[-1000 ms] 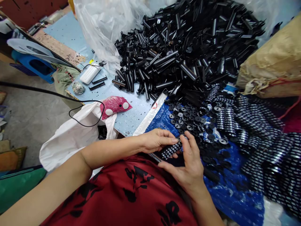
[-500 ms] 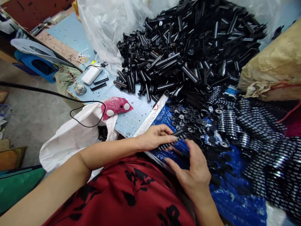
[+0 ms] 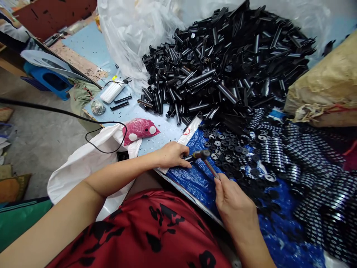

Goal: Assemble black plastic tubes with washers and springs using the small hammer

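My right hand (image 3: 232, 199) is closed around the handle of a hammer (image 3: 211, 168). The hammer's dark head lies against the end of a black tubular part (image 3: 189, 159). My left hand (image 3: 173, 154) grips that part near the table's front edge, fingers wrapped round it, so much of it is hidden. Beneath both hands lies a blue plastic sheet (image 3: 192, 182). Many small black discs (image 3: 223, 149) are scattered on the sheet just beyond the hammer.
A large heap of black tubular pieces (image 3: 212, 74) covers the back of the table. Patterned perforated cylinders (image 3: 320, 186) are piled at the right, below a tan sack (image 3: 326, 85). A pink packet (image 3: 141, 131), a white box (image 3: 113, 91) and a black cable (image 3: 64, 111) are at the left.
My right hand, open half a second ago, now holds the hammer. My left hand has moved slightly left and up with the black part, and the hammer's head has come to its end.
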A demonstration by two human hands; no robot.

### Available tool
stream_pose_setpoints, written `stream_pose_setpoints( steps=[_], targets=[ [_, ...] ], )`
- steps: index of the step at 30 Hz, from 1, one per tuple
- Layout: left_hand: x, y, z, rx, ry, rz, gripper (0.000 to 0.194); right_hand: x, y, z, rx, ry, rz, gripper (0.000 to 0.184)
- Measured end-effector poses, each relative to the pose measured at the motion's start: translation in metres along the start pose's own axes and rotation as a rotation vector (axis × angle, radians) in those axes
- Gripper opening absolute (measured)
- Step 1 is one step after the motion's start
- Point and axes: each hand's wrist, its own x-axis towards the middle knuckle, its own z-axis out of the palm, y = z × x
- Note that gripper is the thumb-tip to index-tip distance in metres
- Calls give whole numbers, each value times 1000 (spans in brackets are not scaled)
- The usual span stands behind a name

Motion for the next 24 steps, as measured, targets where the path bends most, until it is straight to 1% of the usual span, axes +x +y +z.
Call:
stream_pose_setpoints(
  steps=[2, 5, 7, 10, 12, 13, 15, 17, 18, 19, 20, 21, 22, 23, 24],
  targets=[
    [4, 1, -4, -28, -17, 3, 35, 4, -3, 0, 10, -30, -29, 28],
    [12, 1, -10, -33, -64, -3, 36, 5, -8, -7, 126, 50, -22, 30],
    [17, 2, -14, -26, -104, -9, 35, 5, -15, -10, 212, 76, -68, 30],
    [24, 6, -14, -9, -141, -11, 37, 1, -26, -5, 248, -25, -195, 30],
    [28, 11, -10, 36, -139, -3, 37, -3, -31, 0, 245, -104, -246, 31],
    [28, 13, -8, 67, -129, 6, 34, -5, -32, 2, 265, -124, -258, 32],
    [23, 14, -9, 127, -93, 31, 27, -8, -28, 3, 351, -122, -275, 33],
    [7, 7, -21, 159, -92, 68, 21, -10, -17, -1, 417, -87, -261, 34],
    [-7, 0, -32, 159, -129, 89, 19, -11, -11, -3, 417, -60, -248, 32],
    [-23, -9, -46, 152, -192, 107, 17, -13, -4, -5, 400, -29, -236, 29],
    [-42, -19, -61, 134, -289, 117, 17, -14, 4, -7, 372, -3, -228, 25],
    [-62, -29, -78, 119, -397, 93, 16, -16, 11, -8, 339, 16, -236, 22],
    [-81, -37, -92, 121, -449, 19, 16, -17, 17, -7, 302, 24, -254, 23],
    [-96, -42, -103, 138, -462, -63, 17, -19, 22, -5, 267, 27, -280, 25],
    [-107, -45, -110, 128, -448, -103, 21, -20, 26, -1, 230, 22, -306, 26]
  ],
)
